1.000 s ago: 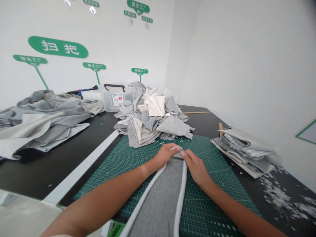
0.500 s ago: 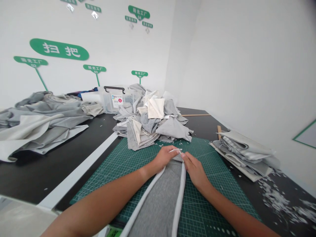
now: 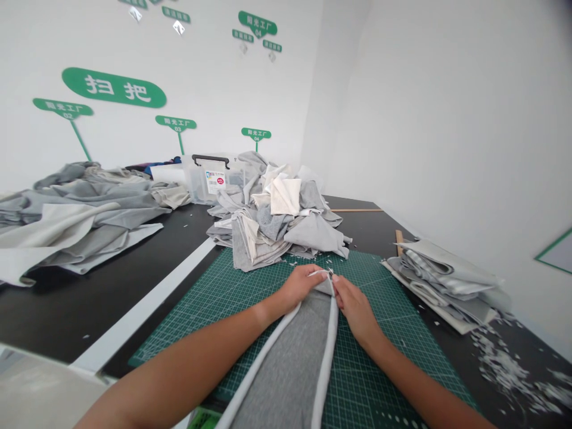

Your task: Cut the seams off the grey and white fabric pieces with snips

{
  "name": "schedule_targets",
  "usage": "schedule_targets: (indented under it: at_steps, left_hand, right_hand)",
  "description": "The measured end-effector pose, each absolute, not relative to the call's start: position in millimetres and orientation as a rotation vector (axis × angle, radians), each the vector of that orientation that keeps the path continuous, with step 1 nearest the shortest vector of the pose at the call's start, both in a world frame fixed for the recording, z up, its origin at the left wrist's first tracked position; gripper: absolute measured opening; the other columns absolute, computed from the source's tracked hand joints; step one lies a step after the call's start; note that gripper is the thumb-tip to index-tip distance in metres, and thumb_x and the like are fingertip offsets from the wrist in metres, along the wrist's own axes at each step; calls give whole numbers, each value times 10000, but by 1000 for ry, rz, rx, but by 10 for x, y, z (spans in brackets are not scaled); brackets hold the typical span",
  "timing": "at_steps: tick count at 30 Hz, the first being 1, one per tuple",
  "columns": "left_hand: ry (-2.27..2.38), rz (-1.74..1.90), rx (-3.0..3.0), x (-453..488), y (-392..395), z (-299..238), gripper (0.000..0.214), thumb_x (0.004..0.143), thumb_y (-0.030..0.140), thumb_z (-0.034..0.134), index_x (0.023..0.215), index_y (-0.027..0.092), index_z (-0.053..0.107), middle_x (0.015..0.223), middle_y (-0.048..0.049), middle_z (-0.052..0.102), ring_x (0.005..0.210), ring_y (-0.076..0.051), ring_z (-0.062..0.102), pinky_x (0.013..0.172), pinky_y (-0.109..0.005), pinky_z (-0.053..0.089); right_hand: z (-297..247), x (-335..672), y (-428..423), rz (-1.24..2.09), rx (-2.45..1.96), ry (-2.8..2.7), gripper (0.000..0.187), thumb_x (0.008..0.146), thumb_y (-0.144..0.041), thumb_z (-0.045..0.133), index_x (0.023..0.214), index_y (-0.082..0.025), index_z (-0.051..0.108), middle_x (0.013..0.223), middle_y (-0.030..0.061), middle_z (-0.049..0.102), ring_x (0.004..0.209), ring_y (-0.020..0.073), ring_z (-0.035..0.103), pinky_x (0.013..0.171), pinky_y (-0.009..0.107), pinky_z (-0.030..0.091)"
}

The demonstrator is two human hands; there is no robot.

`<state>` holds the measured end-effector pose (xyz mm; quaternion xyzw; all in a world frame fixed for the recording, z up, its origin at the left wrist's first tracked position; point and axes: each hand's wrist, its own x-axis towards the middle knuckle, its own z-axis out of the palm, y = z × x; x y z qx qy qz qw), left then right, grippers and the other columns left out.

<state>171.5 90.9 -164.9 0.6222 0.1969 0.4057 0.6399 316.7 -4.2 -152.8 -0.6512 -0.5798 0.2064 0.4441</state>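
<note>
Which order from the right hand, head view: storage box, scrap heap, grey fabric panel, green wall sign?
1. Grey fabric panel: touching the right hand.
2. Fabric scrap heap: ahead of the hand.
3. Plastic storage box: behind the heap, leftward.
4. Green wall sign: on the back wall.

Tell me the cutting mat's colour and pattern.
The cutting mat is dark green with a fine pale grid, clearest in the head view.

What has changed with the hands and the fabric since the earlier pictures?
The left hand and right hand shifted only slightly, and the end of the grey fabric panel between them now stands up a little more. Neither hand let go. The white binding, cutting mat and fabric pile stayed as they were.
</note>
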Motion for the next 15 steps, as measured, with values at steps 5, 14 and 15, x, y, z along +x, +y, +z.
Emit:
schedule_targets:
  at_steps: [5, 14, 15]
  left_hand:
    - [456, 939, 1462, 1709, 910, -1665, 288, 843, 415, 689, 845, 127, 704, 809, -24, 649, 788, -155, 553, 756, -252, 398]
    - [407, 918, 1507, 1716, 926, -1676, 307, 853, 422, 682, 889, 119, 715, 862, -44, 686, 825, -173, 589, 811, -273, 421]
    - [403, 914, 1507, 1713, 927, -1673, 308, 856, 421, 679, 898, 119, 715, 873, -47, 691, 832, -175, 593, 819, -276, 424]
  right_hand:
    - [-1550, 3191, -59, 395, -1744, -1513, 452, 1013, -594, 376, 756, -233, 465, 680, -35, 516, 652, 172, 491, 624, 266, 318]
    - [-1513, 3157, -102, 429, -1648, -1490, 453, 1031, -566, 345, 753, -228, 463, 688, -23, 525, 654, 174, 477, 632, 273, 332]
    - [-1505, 3154, -105, 437, -1639, -1483, 454, 1029, -565, 349, 748, -227, 463, 689, -21, 528, 655, 174, 476, 632, 273, 334]
